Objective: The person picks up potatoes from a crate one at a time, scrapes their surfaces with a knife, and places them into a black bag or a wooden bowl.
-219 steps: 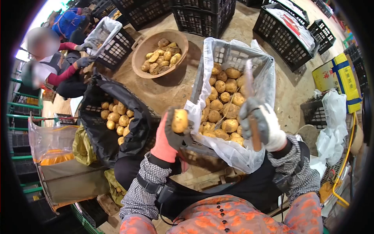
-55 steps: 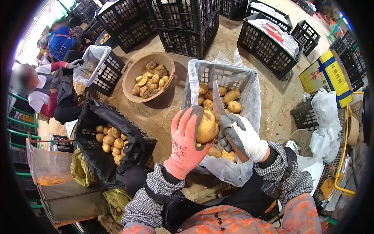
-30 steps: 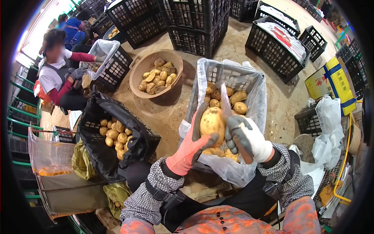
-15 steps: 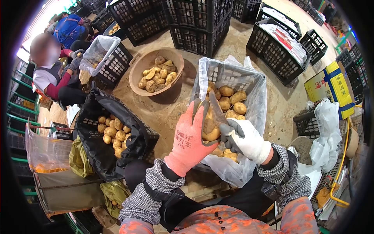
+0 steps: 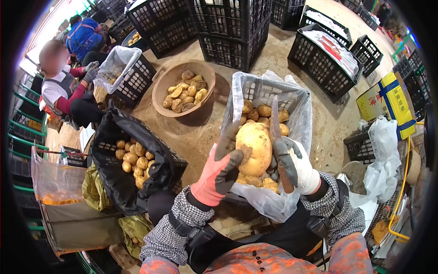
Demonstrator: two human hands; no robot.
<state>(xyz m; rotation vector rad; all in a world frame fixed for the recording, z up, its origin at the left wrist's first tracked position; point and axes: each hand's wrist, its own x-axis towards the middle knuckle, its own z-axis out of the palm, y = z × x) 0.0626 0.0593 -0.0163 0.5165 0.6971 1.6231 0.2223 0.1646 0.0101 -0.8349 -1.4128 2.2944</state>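
Note:
A big yellow potato (image 5: 254,148), with a dirt patch on its left side, is held up over the lined crate. My left hand (image 5: 216,171), in a pink glove with grey fingers, has its thumb against the potato's left side; its other fingers are blurred. My right hand (image 5: 299,166), in a white glove with grey fingers, grips a knife (image 5: 275,121) with a brown handle, blade pointing away from me. Grey fingertips of that hand also show beside the potato's lower right. Below sits a crate lined with clear plastic (image 5: 303,109), holding several potatoes (image 5: 264,110).
At left stands a black-lined crate (image 5: 102,137) of potatoes. Ahead is a brown basin (image 5: 159,98) with cut and whole potatoes. Stacked black crates (image 5: 232,48) stand behind. Another person (image 5: 68,86) sits at far left by a lined crate (image 5: 139,73). A yellow box (image 5: 388,102) is at right.
The potato has come up and turned its broad face towards me. My left hand has shifted lower, its fingers now blurred. The knife has swung upright, away from the left hand.

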